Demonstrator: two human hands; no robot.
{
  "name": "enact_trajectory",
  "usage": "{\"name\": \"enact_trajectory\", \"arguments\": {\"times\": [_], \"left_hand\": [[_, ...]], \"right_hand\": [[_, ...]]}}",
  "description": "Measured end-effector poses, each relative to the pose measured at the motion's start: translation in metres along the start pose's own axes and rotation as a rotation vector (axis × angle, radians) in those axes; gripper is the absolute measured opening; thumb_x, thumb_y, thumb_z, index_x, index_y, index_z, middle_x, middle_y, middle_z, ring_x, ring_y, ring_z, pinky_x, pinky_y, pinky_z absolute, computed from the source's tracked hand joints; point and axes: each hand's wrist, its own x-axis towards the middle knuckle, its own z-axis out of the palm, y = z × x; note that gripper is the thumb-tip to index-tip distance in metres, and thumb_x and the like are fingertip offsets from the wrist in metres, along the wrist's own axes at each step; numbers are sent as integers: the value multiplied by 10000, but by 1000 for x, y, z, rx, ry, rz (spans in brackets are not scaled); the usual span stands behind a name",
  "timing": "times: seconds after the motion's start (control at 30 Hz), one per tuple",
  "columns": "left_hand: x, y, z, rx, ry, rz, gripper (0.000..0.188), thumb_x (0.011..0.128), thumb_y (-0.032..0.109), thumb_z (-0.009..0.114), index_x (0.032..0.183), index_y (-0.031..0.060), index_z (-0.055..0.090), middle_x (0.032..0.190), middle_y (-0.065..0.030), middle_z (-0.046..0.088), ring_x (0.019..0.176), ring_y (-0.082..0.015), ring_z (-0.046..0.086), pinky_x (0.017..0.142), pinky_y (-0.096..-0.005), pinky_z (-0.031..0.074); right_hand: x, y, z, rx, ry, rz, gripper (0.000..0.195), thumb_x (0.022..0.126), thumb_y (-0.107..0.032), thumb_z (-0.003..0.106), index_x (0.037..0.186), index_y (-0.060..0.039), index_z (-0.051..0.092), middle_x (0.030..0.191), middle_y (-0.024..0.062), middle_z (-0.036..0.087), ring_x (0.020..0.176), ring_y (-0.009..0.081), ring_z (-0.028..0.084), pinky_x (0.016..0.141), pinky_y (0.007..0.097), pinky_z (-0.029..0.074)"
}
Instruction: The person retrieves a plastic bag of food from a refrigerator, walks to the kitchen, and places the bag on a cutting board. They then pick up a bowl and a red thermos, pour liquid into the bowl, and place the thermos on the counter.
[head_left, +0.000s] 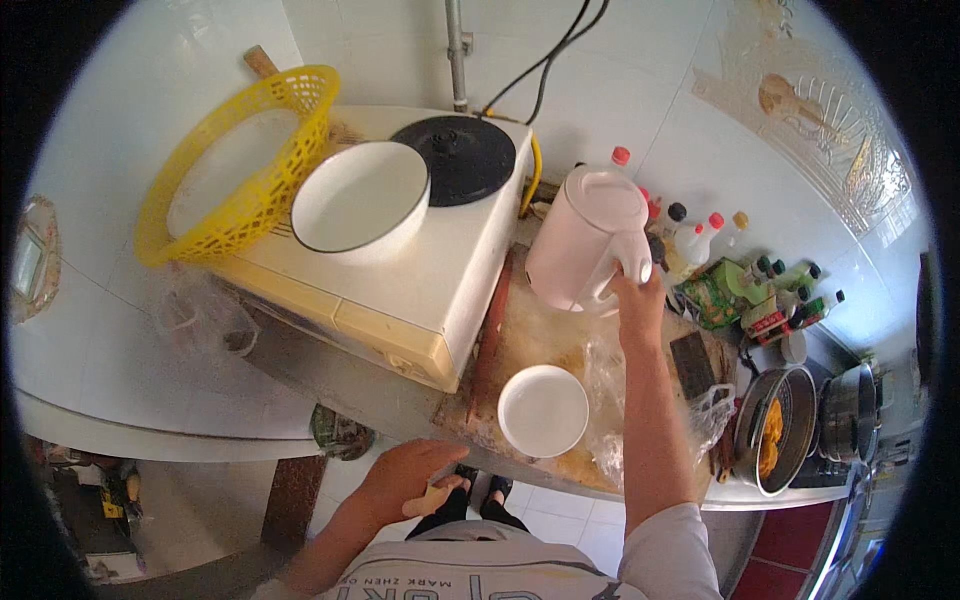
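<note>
My right hand (637, 300) grips the handle of a pale pink electric kettle (577, 240), at the back of a worn board (525, 330). Whether the kettle rests on the board or is lifted I cannot tell. A white bowl (543, 411) stands near the board's front edge. My left hand (412, 484) is left of the bowl and nearer my body, by the counter's edge; a small pale yellowish thing (431, 495) shows at its fingers, and whether they hold it is unclear. A larger white enamel bowl (364, 199) sits on a white appliance (390, 289) at the left.
A yellow plastic basket (247, 217) and a black round lid (465, 161) lie on the appliance. Clear plastic bags (606, 420) lie beside my right forearm. Several bottles (705, 232) line the wall. A metal pot (750, 435) with orange food and another pot (847, 416) stand at the right.
</note>
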Motion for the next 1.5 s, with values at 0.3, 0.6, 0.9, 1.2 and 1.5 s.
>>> {"name": "enact_trajectory", "arguments": {"times": [0.3,0.6,0.9,1.2,1.5], "left_hand": [[25,20,0,-86,-52,28,469,890,133,760,1345,58,679,1297,-222,699,1197,-411,661,1031,-480,527],[38,30,14,-50,-115,112,476,863,84,763,1334,73,693,1274,-221,708,1185,-380,677,991,-442,551],[54,47,23,8,-182,146,445,872,141,770,1300,43,699,1264,-192,718,1142,-387,683,992,-456,545],[91,102,63,50,-387,287,441,860,131,739,1289,37,707,1265,-195,720,1117,-382,694,952,-438,553],[92,113,87,52,-365,345,424,856,148,758,1257,30,688,1202,-161,721,1068,-378,685,904,-449,558]], "right_hand": [[-12,-1,-6,-38,-22,-14,390,802,-86,700,1177,16,671,1006,92,726,937,173,666,861,346,534],[-33,-21,-51,-324,-173,-128,527,874,-258,861,1294,-6,665,1212,147,727,1143,201,672,1006,359,524],[-220,12,-244,-472,344,204,154,995,-56,699,1141,-19,728,1080,45,737,998,122,662,899,268,516],[-240,42,-230,-658,241,171,264,956,1,652,1207,-42,719,1188,137,714,974,302,721,838,366,584],[-222,70,-243,-958,154,103,263,926,-72,670,1184,-84,717,1218,108,705,1059,363,700,864,455,580]]}}
